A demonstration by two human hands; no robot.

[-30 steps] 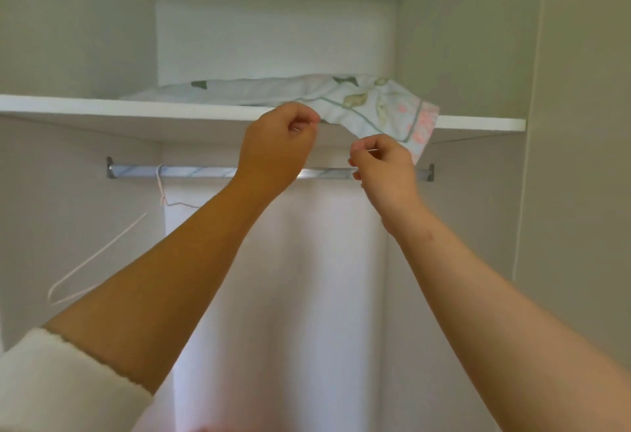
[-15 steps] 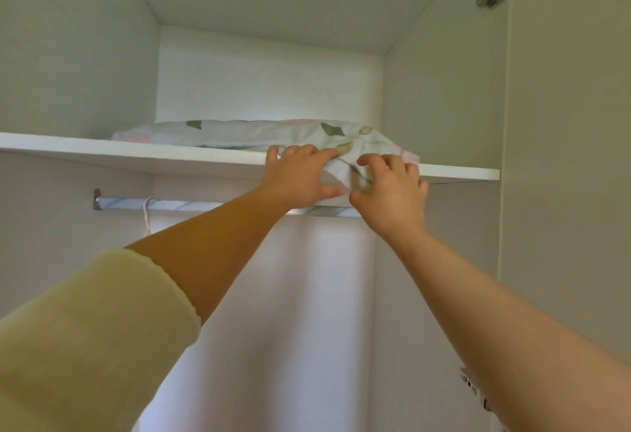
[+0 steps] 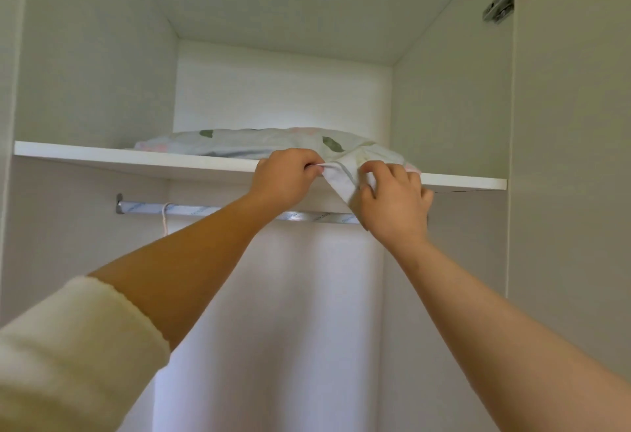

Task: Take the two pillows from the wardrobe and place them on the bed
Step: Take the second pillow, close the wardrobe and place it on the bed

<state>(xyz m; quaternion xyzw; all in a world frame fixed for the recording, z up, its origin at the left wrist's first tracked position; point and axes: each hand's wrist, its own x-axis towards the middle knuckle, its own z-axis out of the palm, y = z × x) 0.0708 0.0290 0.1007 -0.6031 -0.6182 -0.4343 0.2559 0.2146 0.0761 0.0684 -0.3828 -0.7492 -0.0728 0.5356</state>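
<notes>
In the head view, the only one we have, we look up into an open white wardrobe, where a flat, soft pillow in a pale floral cotton case with green leaves and pink blotches [image 3: 259, 143] lies on the white top shelf [image 3: 136, 160], above a chrome hanging rail [image 3: 191, 209]. Our left hand [image 3: 285, 178] is curled at the shelf's front edge and pinches a fold of the case. Our right hand [image 3: 392, 199], just beside it, has fingers and thumb closed on the loose white corner of the case [image 3: 341, 180] that droops over the edge. Both hands therefore grip cloth at the pillow's near right end. Its long axis runs left to right along the shelf, so most of its bulk lies behind and to the left of the grip, nearer our left arm with its cream knitted sleeve [image 3: 68, 346]. A straight pull toward us would probably swing the far left end round last. From this low angle we cannot tell whether the second pillow lies underneath. The bed is out of sight.
</notes>
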